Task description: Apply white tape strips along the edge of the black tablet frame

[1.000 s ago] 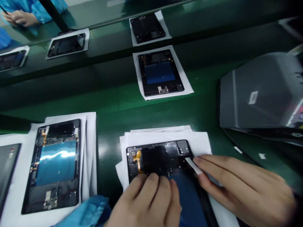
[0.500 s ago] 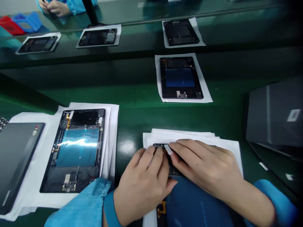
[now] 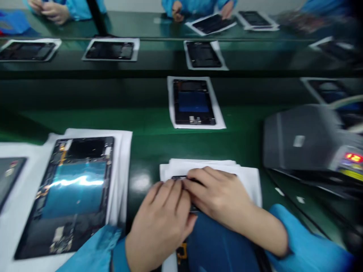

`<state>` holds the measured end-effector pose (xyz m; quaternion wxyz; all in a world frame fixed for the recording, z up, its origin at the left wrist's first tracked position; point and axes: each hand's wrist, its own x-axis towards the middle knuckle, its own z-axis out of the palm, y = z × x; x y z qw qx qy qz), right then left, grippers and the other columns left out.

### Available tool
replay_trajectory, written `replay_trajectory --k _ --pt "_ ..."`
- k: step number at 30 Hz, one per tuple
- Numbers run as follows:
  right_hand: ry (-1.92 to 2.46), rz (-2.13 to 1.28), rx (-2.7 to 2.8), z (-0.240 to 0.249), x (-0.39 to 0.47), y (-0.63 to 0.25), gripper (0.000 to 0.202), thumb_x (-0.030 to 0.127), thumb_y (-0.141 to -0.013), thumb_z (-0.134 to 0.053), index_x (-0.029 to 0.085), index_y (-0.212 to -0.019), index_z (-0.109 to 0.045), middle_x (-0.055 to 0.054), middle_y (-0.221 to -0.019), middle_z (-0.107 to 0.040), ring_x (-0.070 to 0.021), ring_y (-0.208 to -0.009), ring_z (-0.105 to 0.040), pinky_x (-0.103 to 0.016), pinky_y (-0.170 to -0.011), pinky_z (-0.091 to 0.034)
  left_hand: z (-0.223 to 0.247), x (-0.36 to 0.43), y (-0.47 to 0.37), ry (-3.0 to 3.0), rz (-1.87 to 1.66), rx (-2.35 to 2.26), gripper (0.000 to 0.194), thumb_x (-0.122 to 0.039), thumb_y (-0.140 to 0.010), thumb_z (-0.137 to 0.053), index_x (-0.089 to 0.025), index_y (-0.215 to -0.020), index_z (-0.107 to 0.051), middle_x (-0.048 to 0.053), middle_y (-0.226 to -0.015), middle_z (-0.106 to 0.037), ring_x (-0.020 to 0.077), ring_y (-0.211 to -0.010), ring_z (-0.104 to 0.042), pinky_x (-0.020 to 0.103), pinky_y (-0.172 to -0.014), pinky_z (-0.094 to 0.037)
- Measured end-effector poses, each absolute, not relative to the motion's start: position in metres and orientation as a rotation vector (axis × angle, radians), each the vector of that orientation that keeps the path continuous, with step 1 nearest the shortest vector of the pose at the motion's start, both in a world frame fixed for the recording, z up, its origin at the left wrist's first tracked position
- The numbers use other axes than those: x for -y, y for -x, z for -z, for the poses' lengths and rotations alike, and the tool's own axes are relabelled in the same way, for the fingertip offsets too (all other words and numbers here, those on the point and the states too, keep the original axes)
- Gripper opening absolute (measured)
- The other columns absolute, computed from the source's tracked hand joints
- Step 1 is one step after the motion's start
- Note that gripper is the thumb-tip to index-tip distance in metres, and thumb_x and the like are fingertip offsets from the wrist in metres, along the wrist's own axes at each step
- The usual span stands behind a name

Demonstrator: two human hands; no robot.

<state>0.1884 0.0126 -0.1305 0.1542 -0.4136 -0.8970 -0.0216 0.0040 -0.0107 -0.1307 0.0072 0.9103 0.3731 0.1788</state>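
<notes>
An opened tablet [image 3: 221,241] with a dark blue battery area lies below me on white sheets [image 3: 251,183]. My left hand [image 3: 161,226] is closed over its upper left part, fingers pressed together and tips hidden. Against it, my right hand [image 3: 224,194] is also closed, with fingertips bent down onto the tablet's upper part. What either hand pinches is covered by the fingers. To the left, another opened tablet [image 3: 75,192] with a shiny blue battery rests on white paper.
A closed dark tablet [image 3: 10,175] lies at far left. Ahead is an opened tablet on paper [image 3: 194,102]; several more stand beyond. At right are a grey machine with a red display [image 3: 300,138], a cable and white scraps [image 3: 300,199]. Co-workers' hands [image 3: 55,13] show at the back.
The view has swung right and up, bringing the red display and more co-workers in. My right hand has closed in on my left; the white strip at its fingertips is hidden now.
</notes>
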Motion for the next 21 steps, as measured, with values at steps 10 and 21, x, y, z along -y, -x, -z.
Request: replay_trajectory --k 10,21 --pt "1.072 0.050 2.424 0.125 0.033 -0.252 0.026 0.033 -0.095 -0.048 0.018 -0.108 -0.064 -0.006 -0.116 -0.064 -0.0191 -0.112 -0.054 -0.035 -0.094 -0.048 0.130 -0.011 0.001 -3.030 -0.450 -1.025 0.037 -0.034 -0.096 -0.046 -0.009 -0.120 -0.058 0.015 -0.113 -0.063 0.0322 -0.107 -0.058 0.045 -0.088 -0.047" --pt "1.738 0.806 1.852 0.187 0.063 -0.414 0.046 0.016 -0.081 -0.067 0.013 -0.125 -0.056 -0.013 -0.105 -0.065 -0.0248 -0.097 -0.063 -0.037 -0.082 -0.054 0.122 -0.013 -0.004 -2.994 -0.455 -1.010 0.034 -0.032 -0.096 -0.047 -0.012 -0.123 -0.055 0.015 -0.112 -0.059 0.0326 -0.107 -0.056 0.047 -0.087 -0.049"
